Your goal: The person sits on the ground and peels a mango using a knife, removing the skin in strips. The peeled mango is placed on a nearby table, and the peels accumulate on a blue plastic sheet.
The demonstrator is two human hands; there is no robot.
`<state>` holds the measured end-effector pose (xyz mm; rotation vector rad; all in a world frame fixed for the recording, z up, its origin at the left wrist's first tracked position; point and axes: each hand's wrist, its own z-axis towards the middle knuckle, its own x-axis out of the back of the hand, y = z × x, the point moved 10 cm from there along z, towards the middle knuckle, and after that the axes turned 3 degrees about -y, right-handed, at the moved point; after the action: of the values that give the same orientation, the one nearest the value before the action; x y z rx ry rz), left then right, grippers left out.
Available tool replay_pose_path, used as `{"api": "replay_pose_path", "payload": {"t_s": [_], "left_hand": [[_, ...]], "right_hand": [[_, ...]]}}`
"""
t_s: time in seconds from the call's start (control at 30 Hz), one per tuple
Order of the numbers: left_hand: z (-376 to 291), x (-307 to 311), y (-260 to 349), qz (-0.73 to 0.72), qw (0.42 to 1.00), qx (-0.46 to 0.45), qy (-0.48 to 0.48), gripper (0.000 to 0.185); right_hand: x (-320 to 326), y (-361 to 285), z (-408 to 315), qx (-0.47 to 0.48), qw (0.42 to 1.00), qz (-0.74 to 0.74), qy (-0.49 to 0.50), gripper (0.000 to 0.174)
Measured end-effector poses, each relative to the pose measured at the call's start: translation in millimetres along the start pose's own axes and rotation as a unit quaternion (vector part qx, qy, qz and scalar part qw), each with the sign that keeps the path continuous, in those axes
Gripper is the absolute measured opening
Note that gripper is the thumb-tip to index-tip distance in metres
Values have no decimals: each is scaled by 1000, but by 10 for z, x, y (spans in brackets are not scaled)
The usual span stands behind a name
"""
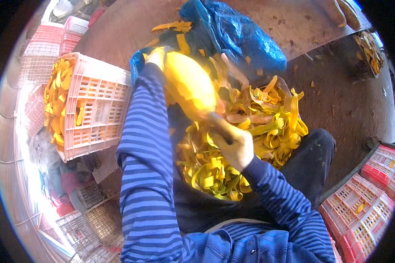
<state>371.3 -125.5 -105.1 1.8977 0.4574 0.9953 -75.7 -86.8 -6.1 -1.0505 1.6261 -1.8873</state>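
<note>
A large yellow-orange squash (189, 80), its skin mostly pared off in facets, hangs tilted above my lap. My left hand (157, 58) grips its far upper end, partly hidden behind the sleeve cuff and the squash. At the near lower end, my right hand (237, 148) is closed around a dark-handled tool (219, 123), apparently a peeler, blurred by motion. The tool's head is at the squash's surface and cannot be made out. Beneath both hands lies a heap of curled yellow and green peel strips (217, 174).
A pale plastic crate (98, 108) full of orange pieces stands at left, close to my left arm. Beyond the squash lies a crumpled blue plastic bag (240, 36). Stacked pink and white crates (352, 197) sit at lower right. More peels (283, 125) pile by my right knee (312, 157).
</note>
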Motion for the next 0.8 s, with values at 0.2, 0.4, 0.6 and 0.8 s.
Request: {"api": "replay_pose_path", "payload": {"t_s": [0.2,0.4,0.6,0.8], "left_hand": [[-247,-43,184,152,986,-26,-58,46],[-376,-43,294,141,988,-31,-52,50],[-409,-6,183,-84,995,51,-26,27],[-378,-105,86,-128,986,102,-41,35]], "right_hand": [[-226,152,-228,-2,999,-24,-42,48],[-129,516,-561,-104,989,105,13,53],[-378,188,166,-56,986,159,-15,47],[-320,716,-654,-187,978,56,-76,44]]}}
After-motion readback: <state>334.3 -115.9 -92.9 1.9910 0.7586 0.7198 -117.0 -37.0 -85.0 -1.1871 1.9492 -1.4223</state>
